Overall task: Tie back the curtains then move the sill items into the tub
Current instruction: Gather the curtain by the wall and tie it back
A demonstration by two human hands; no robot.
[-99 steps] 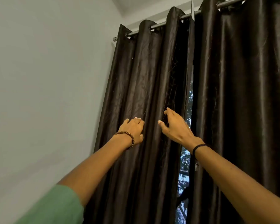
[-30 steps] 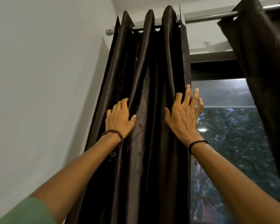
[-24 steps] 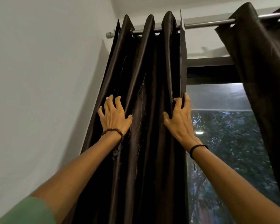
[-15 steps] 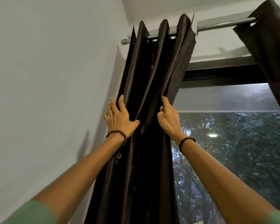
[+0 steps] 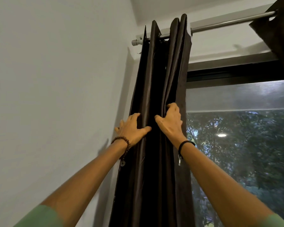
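Left curtain [image 5: 162, 79] — dark brown, glossy — is seen bunched into tight upright folds at the left end of the rod [image 5: 228, 22], hard beside the wall [image 5: 56, 95]. Right curtain [image 5: 282, 30] is glimpsed only at the top-right corner, hung from the same rod.

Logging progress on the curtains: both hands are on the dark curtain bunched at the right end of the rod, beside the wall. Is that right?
Not quite: the head view shows the dark curtain bunched at the left end of the rod, beside the wall. Both hands are on it, the left hand pressing on its folds, the right hand gripping a fold.
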